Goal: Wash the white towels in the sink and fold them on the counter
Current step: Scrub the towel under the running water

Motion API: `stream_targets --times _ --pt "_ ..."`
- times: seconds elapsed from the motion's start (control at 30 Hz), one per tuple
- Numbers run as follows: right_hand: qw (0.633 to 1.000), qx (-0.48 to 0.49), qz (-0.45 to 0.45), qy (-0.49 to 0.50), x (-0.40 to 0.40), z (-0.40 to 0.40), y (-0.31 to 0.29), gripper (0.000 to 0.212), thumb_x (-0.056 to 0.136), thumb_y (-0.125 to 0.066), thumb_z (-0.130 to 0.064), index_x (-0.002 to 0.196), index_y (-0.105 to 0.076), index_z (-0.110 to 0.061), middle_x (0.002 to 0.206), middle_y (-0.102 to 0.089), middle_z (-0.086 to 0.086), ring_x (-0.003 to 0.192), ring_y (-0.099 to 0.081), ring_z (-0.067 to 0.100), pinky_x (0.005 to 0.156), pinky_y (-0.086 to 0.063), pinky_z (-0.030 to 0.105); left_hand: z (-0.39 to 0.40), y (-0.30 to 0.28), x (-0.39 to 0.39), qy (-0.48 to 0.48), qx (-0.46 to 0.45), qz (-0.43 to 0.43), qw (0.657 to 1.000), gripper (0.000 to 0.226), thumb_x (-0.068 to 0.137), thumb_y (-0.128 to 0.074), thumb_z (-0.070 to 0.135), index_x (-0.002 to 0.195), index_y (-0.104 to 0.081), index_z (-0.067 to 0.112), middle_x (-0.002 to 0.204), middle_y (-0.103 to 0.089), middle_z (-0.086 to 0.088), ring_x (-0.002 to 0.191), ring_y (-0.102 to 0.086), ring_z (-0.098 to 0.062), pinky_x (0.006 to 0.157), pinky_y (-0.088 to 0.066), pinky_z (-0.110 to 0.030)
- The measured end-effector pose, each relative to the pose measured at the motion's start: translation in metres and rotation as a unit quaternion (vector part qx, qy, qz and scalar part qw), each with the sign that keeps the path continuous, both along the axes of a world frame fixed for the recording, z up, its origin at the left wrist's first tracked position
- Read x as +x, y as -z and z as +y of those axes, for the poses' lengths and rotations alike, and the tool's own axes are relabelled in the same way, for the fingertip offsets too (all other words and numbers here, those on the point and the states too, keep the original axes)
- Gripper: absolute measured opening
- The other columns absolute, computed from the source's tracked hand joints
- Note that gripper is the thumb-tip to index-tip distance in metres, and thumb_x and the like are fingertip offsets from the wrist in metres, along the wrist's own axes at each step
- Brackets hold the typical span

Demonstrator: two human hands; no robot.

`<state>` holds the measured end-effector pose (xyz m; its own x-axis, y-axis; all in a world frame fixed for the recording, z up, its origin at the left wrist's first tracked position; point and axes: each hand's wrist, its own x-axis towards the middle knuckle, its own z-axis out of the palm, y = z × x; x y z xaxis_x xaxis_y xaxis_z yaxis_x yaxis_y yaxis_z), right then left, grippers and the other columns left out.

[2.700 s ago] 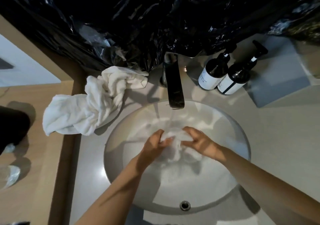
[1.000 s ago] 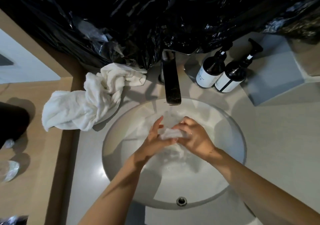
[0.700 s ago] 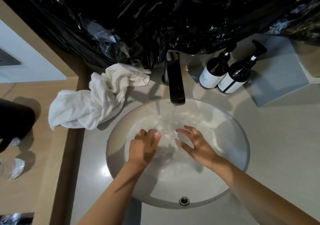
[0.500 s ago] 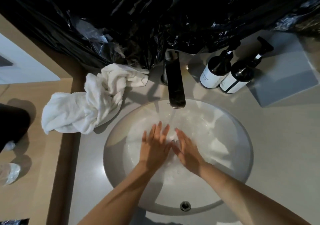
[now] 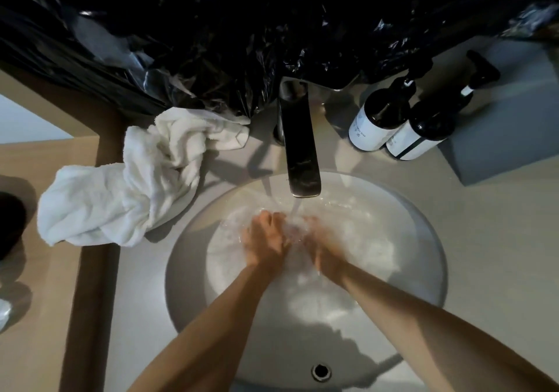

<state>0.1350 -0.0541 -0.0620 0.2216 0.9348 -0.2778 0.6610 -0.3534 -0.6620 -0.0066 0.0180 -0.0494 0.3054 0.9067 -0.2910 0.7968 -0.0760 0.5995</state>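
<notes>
Two bare forearms reach over the round white ceramic sink [image 5: 187,270], where the left hand [image 5: 266,240] and right hand [image 5: 325,251] press together on a submerged white cloth [image 5: 295,234] under water running from the dark metal faucet [image 5: 299,149]. The left hand's fingers look curled onto the cloth; blur and splashing leave the right hand's grip impossible to tell. The washing step appears under way, and the next move likely calls for lifting and wringing the cloth. Beyond the basin's left rim, a crumpled white terry towel [image 5: 121,186] lies on the beige counter [image 5: 496,240], apparently yet to be folded.
</notes>
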Motion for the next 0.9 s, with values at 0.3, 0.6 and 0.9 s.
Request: stream_targets --times 0.3,0.6,0.9 --pt "0.988 0.032 0.143 0.053 0.009 0.016 -0.095 0.027 0.082 -0.075 -0.032 0.106 -0.062 -0.029 0.108 -0.062 -0.014 0.103 -0.058 0.001 0.09 -0.041 0.011 0.004 -0.052 -0.017 0.012 -0.109 -0.263 0.959 0.03 0.091 -0.068 0.027 0.072 -0.046 0.018 0.073 -0.043 0.005 0.063 -0.041 -0.002 0.063 -0.034 -0.015" --pt "0.991 -0.004 0.061 -0.119 -0.003 -0.033 -0.073 0.015 0.079 -0.072 -0.047 0.088 -0.071 -0.034 0.143 -0.039 -0.017 0.14 -0.02 0.006 0.119 -0.009 0.029 -0.014 -0.064 -0.072 0.242 -0.054 0.097 0.964 0.026 0.085 -0.068 0.037 0.101 -0.065 0.018 0.125 -0.043 0.001 0.121 -0.041 -0.024 0.101 -0.034 -0.032" --pt "0.996 -0.023 0.075 0.03 -0.039 -0.038 -0.038 0.063 0.091 -0.038 -0.069 0.147 -0.028 -0.041 0.141 -0.045 -0.008 0.125 -0.048 0.016 0.104 -0.04 0.041 -0.028 -0.026 -0.03 0.045 0.013 0.044 0.998 0.056 0.092 -0.037 0.064 0.135 -0.043 0.03 0.113 -0.045 -0.002 0.102 -0.056 -0.02 0.08 -0.053 -0.036"
